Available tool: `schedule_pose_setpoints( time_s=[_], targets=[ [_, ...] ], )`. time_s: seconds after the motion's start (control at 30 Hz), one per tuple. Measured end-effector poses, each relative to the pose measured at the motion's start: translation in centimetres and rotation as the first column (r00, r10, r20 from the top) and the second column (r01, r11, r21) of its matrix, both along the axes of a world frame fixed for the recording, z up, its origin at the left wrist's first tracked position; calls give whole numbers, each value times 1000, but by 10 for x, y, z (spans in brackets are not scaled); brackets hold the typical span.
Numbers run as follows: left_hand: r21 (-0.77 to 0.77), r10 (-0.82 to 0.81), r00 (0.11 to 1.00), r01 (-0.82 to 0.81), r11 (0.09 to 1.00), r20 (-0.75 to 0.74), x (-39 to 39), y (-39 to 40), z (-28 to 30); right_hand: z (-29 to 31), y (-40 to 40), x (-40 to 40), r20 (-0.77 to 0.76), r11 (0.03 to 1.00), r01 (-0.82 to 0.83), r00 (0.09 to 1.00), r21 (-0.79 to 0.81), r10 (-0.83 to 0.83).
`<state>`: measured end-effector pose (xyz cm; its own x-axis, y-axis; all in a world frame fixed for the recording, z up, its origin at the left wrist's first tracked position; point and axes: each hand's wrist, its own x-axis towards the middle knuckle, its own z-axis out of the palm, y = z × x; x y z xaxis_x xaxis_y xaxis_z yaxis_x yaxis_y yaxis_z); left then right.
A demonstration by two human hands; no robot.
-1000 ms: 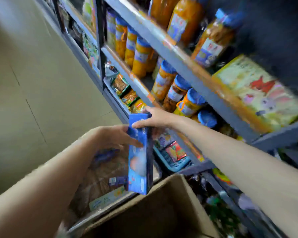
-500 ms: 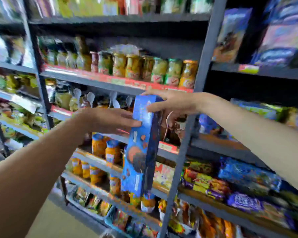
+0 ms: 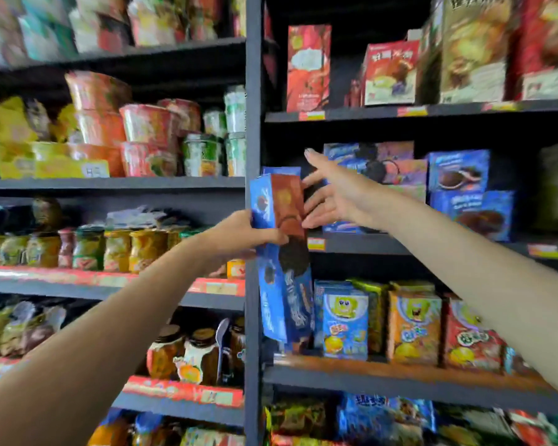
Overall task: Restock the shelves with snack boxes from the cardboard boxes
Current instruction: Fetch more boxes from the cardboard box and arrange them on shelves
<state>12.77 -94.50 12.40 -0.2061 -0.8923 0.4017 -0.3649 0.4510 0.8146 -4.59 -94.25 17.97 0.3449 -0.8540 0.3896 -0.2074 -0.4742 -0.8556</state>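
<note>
Right hand [image 3: 339, 196] now off the blue box [image 3: 282, 252], splayed (left hand [image 3: 239, 235] gripping).

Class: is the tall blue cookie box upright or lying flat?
Upright, slightly tilted: the tall blue cookie box stands on end in the left hand.

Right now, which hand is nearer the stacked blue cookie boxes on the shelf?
Right. The right hand reaches open just before the stacked blue cookie boxes; the left hand holds the tall blue box, farther left.

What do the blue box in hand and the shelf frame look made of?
Blue box: printed cardboard, likely glossy; flat faces, crisp folded edges. The left hand grips it. Shelf frame: probably painted metal, matte dark grey; thin straight upright and shelf edges.
</note>
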Motion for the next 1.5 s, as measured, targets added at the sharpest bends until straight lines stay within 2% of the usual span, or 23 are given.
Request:
schedule_pose_setpoints(
  time_s=[0.03,0.1,0.23,0.33,0.37,0.43,0.5,0.53,0.6,0.67,0.7,0.73,0.77,0.87,0.93,1.0,1.07,1.1,1.17,1.23,1.33,1.43,1.5],
  targets=[
    [42,-52,992,57,997,-113,3,-6,5,7,-2,-13,38,1000,17,999,3,-17],
    [63,-172,947,196,979,-272,6,-16,15,15,-9,-33,17,995,84,996,-50,-84],
    [-5,-274,928,282,959,-253,-2,-28,35,16,-18,-46,-137,993,76,987,-85,-87],
    [37,-321,941,326,945,-103,-14,-33,46,13,-25,-49,-168,976,24,984,-217,-61],
    [81,-330,944,328,941,7,-18,-34,49,14,-26,-50,-174,960,12,983,-281,-63],
    [189,-330,913,289,938,241,-25,-35,54,16,-27,-54,-311,915,-34,945,-402,-101],
    [256,-330,867,246,935,374,-29,-38,58,15,-29,-59,-439,908,-71,889,-413,-130],
    [268,-321,864,227,936,388,-30,-41,58,13,-31,-62,-436,924,-73,894,-375,-106],
    [227,-260,897,186,956,358,-31,-48,57,7,-39,-74,-302,954,-45,952,-297,-49],
    [23,-49,941,44,999,335,-30,-54,58,7,-47,-92,-34,968,58,997,-244,-69],
    [-88,82,955,-59,994,286,-29,-57,58,8,-51,-102,102,966,132,989,-224,-111],
    [-157,171,966,-142,977,194,-29,-62,58,10,-54,-114,220,961,192,964,-201,-147],
    [-163,198,977,-184,969,76,-29,-67,58,11,-58,-124,316,959,224,935,-171,-162],
    [-119,134,960,-166,979,-244,-46,-81,60,13,-64,-144,457,965,228,877,-132,-145],
    [-186,188,926,-258,948,-327,-66,-91,62,11,-70,-149,485,941,298,854,-159,-189],
    [-286,261,884,-385,878,-389,-87,-99,64,9,-76,-150,481,853,462,821,-244,-308],
    [-419,269,870,-444,792,-413,-105,-105,63,7,-84,-149,428,611,687,725,-393,-540],
    [-488,251,879,-441,753,-407,-113,-107,61,6,-90,-149,405,485,748,657,-453,-635],
    [-602,193,901,-407,688,-389,-125,-115,55,6,-103,-152,395,336,793,561,-507,-728],
    [-668,187,910,-400,628,-370,-132,-125,49,8,-114,-156,393,304,794,544,-526,-741],
    [-682,298,878,-479,553,-376,-135,-139,48,9,-123,-160,350,351,738,611,-577,-709],
    [-692,330,861,-507,513,-386,-138,-146,56,6,-134,-166,374,355,692,669,-629,-642],
    [-731,330,883,-464,501,-335,-140,-151,60,6,-142,-169,378,347,695,665,-630,-645]
  ],
)
